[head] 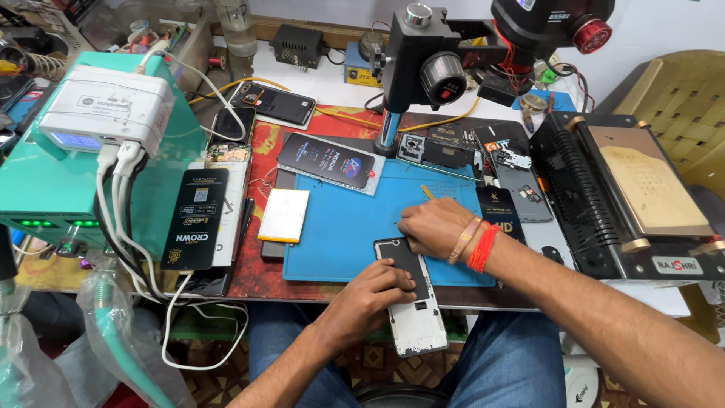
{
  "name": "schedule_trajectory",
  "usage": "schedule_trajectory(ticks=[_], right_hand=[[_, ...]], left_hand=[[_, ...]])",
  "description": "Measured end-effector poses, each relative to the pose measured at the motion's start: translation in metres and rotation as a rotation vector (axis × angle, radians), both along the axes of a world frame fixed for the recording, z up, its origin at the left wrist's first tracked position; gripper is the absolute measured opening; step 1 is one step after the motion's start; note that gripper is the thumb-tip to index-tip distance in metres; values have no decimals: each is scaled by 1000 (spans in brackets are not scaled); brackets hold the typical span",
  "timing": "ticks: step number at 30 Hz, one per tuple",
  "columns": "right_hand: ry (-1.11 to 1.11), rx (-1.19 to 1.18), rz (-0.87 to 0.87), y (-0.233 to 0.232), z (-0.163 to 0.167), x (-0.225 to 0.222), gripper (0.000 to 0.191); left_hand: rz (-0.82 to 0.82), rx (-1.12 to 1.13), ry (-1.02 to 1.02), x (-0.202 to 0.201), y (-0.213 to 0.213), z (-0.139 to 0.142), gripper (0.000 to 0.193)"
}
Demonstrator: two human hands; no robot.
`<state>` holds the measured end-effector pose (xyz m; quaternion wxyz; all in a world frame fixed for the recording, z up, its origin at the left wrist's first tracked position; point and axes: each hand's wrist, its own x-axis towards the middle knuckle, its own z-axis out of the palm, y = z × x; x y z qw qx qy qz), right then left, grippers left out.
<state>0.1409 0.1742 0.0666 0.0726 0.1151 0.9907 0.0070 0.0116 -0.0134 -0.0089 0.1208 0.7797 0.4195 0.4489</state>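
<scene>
A crowded repair bench fills my view, with a blue work mat (pixel 340 227) laid across the middle of the frame and a black microscope stand (pixel 423 68) rising at top centre. At upper left sits a teal station (pixel 45 189) with a white charging hub (pixel 106 109) on top, white cables trailing down. A black heated press (pixel 627 196) occupies the right edge.

Low in the centre, an opened phone (pixel 411 298) lies back-side up, half on the mat's near edge and half hanging over the bench front (its white shell looks scuffed at the bottom). My left hand (pixel 370 298) presses down on its left side, fingers spread flat, steadying rather than gripping. My right hand (pixel 430 227) is curled just above the phone's top end, fingertips pinched together; I cannot tell whether they hold a small tool or part.

As I judge it, the phone is already stripped open. Loose pieces lie about: a flat pale battery (pixel 285 215) left of the mat, a packaged screen (pixel 328 160) above it, and dark phone frames (pixel 521 193) at right. Reassembly looks still undone.
</scene>
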Motion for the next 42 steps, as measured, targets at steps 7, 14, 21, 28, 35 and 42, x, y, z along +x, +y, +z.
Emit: schedule_trajectory(ticks=[7,14,21,28,35,42], right_hand=[[-59,53,-3,-2,-3,-13,8],[-142,148,70,-12,4,-30,5],[-183,119,92,-10,7,-36,12],[-63,19,6,-5,7,-13,15],[172,-16,-469,30,20,26,33],[39,-276,-715,39,-5,45,42]], left_hand=[[-7,-2,12,-1,1,-3,36],[-10,-12,5,-1,1,-5,33],[-10,-6,16,-1,2,-6,38],[-7,-12,13,0,2,-6,40],[14,15,-2,-1,1,-7,36],[2,61,-68,-2,1,-8,31]])
